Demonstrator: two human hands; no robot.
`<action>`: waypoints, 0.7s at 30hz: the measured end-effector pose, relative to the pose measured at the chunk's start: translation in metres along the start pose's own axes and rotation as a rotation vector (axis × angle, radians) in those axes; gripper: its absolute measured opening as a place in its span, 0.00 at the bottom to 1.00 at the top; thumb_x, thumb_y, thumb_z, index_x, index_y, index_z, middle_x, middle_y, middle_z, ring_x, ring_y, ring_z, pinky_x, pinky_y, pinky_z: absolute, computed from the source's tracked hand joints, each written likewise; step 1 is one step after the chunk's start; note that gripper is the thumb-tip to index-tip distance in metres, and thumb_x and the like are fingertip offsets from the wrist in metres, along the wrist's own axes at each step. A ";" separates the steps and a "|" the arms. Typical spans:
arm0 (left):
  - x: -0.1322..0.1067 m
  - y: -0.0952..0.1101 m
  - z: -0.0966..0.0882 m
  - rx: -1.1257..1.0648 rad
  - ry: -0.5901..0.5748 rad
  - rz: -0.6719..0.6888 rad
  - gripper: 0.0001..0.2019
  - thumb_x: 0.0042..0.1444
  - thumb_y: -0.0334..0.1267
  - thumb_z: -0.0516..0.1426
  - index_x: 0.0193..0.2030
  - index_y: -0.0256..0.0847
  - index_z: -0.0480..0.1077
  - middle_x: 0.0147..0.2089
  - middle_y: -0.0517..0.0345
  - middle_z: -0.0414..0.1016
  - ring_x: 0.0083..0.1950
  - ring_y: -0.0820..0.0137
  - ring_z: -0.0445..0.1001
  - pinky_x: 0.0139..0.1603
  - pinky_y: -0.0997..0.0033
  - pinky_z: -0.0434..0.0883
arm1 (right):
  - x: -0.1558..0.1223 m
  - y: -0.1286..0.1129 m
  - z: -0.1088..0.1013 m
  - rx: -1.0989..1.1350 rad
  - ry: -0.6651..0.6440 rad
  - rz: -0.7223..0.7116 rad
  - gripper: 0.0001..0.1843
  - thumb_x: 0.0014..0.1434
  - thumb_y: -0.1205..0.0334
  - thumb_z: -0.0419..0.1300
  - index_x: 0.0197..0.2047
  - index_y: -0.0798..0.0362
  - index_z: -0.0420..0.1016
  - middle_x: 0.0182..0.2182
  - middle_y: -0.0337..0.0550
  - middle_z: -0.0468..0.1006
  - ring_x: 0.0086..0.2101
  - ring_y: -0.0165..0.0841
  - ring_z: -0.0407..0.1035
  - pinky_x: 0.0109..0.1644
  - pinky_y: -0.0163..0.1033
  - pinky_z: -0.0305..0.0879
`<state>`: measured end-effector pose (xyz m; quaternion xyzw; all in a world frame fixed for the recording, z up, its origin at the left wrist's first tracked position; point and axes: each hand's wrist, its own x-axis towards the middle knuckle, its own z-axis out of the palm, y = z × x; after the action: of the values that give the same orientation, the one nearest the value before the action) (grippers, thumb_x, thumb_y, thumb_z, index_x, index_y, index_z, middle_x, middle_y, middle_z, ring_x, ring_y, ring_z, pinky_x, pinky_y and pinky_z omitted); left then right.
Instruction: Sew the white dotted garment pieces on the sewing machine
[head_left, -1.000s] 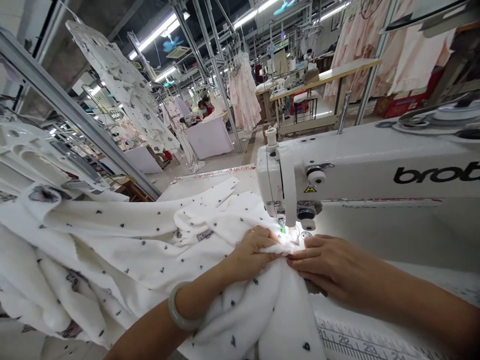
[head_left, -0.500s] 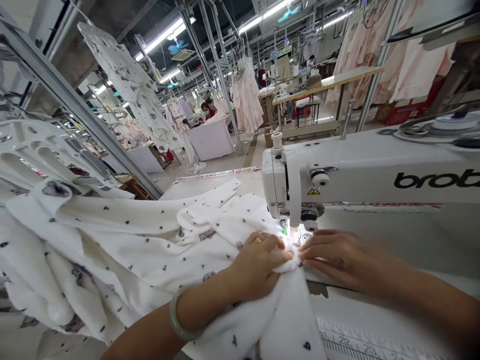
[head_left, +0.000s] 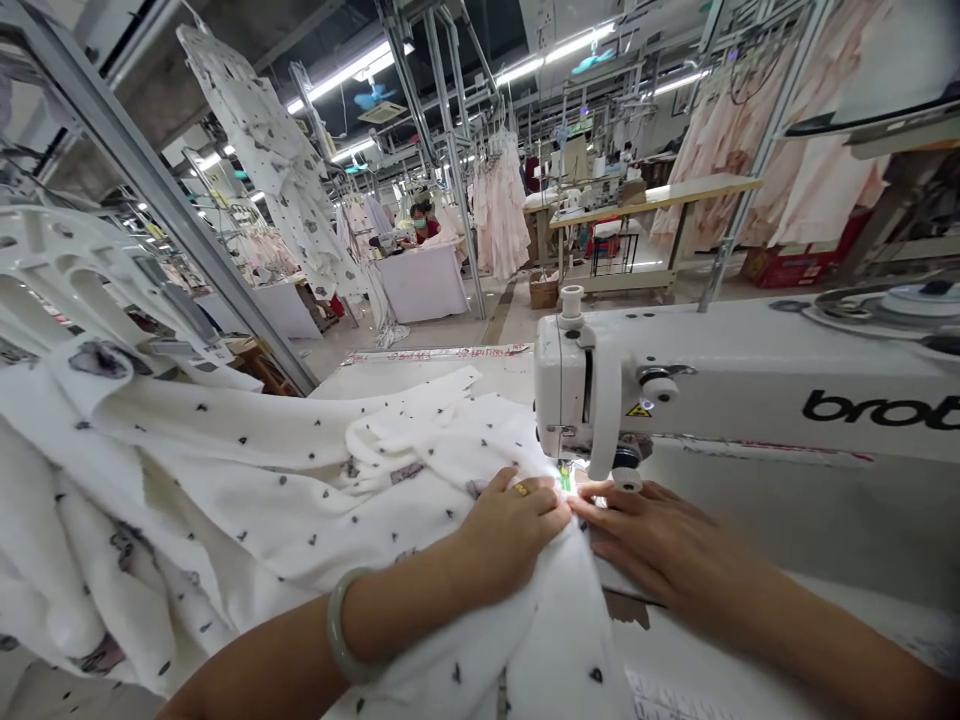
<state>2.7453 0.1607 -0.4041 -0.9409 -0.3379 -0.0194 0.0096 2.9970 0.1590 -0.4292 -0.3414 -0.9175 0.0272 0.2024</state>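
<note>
White fabric with small dark hearts and larger greyish-purple prints runs across the table to the sewing machine. My left hand, with a ring and a pale bangle, is closed on the fabric just left of the lit presser foot. Its fingers are curled down, pressing a bunched part. My right hand reaches in from the right, fingertips at the fabric's edge beside the presser foot, thumb side low. Those fingers hold the edge against the machine bed. The needle tip is lost in the glare.
A white plastic rack carries part of the fabric at left, near a slanted metal post. A measuring tape runs along the front edge. Farther back are hanging pink garments, other tables and a seated person.
The view has shifted slightly. My right hand has slid left and flattened, its fingers now partly beneath the machine head. My left hand stays pressed on the fabric; the bunched fold between the hands has flattened.
</note>
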 end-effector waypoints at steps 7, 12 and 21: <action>0.013 -0.010 -0.005 -0.010 0.002 -0.012 0.23 0.61 0.22 0.50 0.60 0.39 0.71 0.59 0.50 0.79 0.66 0.59 0.71 0.71 0.52 0.62 | 0.001 0.004 -0.001 -0.012 -0.057 0.032 0.24 0.76 0.49 0.49 0.70 0.41 0.68 0.50 0.47 0.82 0.49 0.43 0.77 0.53 0.53 0.73; 0.015 -0.009 -0.006 -0.078 -0.006 -0.023 0.23 0.61 0.22 0.50 0.61 0.39 0.71 0.61 0.48 0.77 0.69 0.59 0.69 0.71 0.51 0.63 | 0.005 0.008 0.001 -0.043 0.060 -0.053 0.20 0.77 0.51 0.50 0.63 0.44 0.74 0.47 0.43 0.83 0.46 0.41 0.78 0.57 0.54 0.71; -0.038 0.009 -0.044 -0.303 -0.011 -0.158 0.29 0.72 0.43 0.54 0.76 0.44 0.54 0.79 0.45 0.56 0.82 0.51 0.46 0.78 0.32 0.50 | -0.052 -0.045 -0.007 0.128 0.190 0.187 0.16 0.73 0.45 0.54 0.54 0.36 0.80 0.45 0.43 0.85 0.43 0.44 0.80 0.42 0.47 0.79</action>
<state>2.7203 0.1280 -0.3618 -0.9022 -0.4042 -0.0657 -0.1356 3.0079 0.0906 -0.4330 -0.4126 -0.8548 0.0719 0.3063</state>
